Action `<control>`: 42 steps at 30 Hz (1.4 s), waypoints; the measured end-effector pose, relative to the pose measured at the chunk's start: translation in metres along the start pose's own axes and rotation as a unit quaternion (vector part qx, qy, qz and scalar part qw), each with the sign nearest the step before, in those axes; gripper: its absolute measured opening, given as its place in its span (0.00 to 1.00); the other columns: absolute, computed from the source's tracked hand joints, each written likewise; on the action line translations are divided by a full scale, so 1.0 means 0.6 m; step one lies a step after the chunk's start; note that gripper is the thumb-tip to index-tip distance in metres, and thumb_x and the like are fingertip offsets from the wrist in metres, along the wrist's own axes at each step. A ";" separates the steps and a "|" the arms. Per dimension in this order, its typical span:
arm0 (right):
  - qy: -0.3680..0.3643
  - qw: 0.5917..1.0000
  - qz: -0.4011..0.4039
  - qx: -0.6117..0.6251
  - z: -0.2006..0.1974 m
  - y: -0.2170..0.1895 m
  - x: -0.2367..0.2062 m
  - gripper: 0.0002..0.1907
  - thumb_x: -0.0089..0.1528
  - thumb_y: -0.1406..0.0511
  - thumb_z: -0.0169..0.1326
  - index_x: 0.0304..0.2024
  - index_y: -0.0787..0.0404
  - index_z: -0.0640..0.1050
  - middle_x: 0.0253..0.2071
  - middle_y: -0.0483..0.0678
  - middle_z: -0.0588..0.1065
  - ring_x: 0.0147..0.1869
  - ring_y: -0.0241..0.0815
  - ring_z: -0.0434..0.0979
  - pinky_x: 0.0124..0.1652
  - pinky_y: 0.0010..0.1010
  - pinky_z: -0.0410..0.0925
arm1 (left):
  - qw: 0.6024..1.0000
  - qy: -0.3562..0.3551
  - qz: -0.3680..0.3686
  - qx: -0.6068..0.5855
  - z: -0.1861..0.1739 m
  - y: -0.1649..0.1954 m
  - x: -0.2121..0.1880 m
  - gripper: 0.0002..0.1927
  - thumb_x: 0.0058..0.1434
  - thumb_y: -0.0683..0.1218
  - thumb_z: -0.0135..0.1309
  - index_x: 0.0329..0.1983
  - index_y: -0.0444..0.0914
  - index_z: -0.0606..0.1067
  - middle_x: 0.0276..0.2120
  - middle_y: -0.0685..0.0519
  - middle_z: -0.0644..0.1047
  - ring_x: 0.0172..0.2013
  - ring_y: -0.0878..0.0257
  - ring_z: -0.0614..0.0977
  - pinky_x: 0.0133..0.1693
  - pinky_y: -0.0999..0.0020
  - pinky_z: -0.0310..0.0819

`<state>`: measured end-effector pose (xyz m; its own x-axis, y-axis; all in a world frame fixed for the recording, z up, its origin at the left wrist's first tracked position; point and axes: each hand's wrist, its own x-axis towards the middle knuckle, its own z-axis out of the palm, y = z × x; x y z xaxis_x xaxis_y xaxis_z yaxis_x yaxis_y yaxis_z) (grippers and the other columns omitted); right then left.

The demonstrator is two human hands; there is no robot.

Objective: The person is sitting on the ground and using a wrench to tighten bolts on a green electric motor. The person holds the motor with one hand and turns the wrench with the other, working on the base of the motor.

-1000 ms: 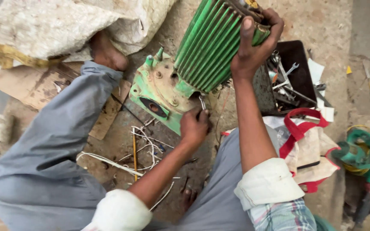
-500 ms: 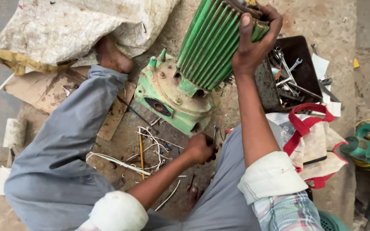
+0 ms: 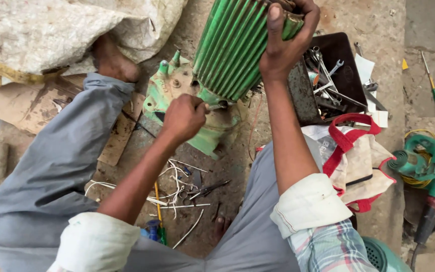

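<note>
I see one big green motor (image 3: 237, 55) in front of me. It has long ribs down its side and a paler green end plate (image 3: 177, 100) at the bottom. The motor is tilted, with its top leaning away from me, and its end plate sits on the dirt floor (image 3: 227, 166) between my legs.

There is one big pale sack (image 3: 51, 30) at the top left, and my bare foot (image 3: 112, 60) rests just beside it. One flat brown board (image 3: 31, 108) lies under my left leg. One dark metal tray (image 3: 336, 75) sits to the right of the motor. It is full of wrenches and other tools, too many and too mixed up to count. One white bag with red handles (image 3: 356, 161) lies just below the tray. One green power tool (image 3: 429, 168) lies far to the right.

My right hand (image 3: 288, 35) is up high. Its grip is wrapped around the top of the motor, thumb on the ribs, fingers over the edge, pressed tight. My right arm goes straight up to it, sleeve rolled to the elbow.

My left hand (image 3: 183, 118) is lower, at the spot where the ribs meet the end plate. Its grip is curled shut into a fist on a small metal tool (image 3: 216, 107) that pokes out toward the motor.

On the floor by my knees lie some thin white wires (image 3: 177, 176), one pair of small pliers (image 3: 210, 188), and one screwdriver with a yellow shaft (image 3: 158, 211). The floor is dusty and brown.
</note>
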<state>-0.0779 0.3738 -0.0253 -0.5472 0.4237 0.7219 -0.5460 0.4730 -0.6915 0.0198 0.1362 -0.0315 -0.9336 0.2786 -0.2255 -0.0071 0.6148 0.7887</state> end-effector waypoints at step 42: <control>-0.009 1.000 -0.007 0.020 -0.003 0.001 -0.001 0.34 0.66 0.41 0.58 0.54 0.63 0.71 0.51 0.50 0.68 0.57 0.46 0.72 0.62 0.45 0.68 | 0.994 -0.002 -0.022 -0.109 0.162 0.024 -0.046 0.11 0.58 0.46 0.53 0.39 0.40 0.83 0.36 0.42 0.82 0.34 0.47 0.84 0.41 0.51 0.78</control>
<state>-0.0769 0.3751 -0.0261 -0.5503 0.4032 0.7312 -0.5788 0.4469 -0.6821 0.0804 0.2088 -0.0696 -0.9291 0.2585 -0.2646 -0.1260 0.4514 0.8834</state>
